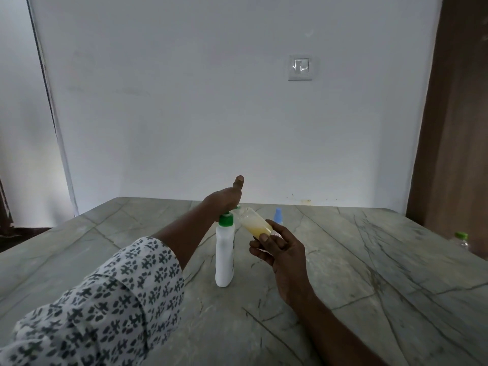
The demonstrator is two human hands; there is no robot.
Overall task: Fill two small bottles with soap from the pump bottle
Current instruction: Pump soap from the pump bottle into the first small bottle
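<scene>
Pump bottle (225,257): upright on table (369,260). Left hand (224,200): pressing on its pump head, thumb raised; finger curl cannot be told. Small bottle (254,223): part-filled, tilted, mouth at the spout, base pinched between right hand (282,253) thumb and fingers, just right of the pump bottle.

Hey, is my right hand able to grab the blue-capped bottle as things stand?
Probably not yet: the right hand grips the tilted small bottle; the blue-capped bottle stands beyond it, otherwise unblocked.
</scene>
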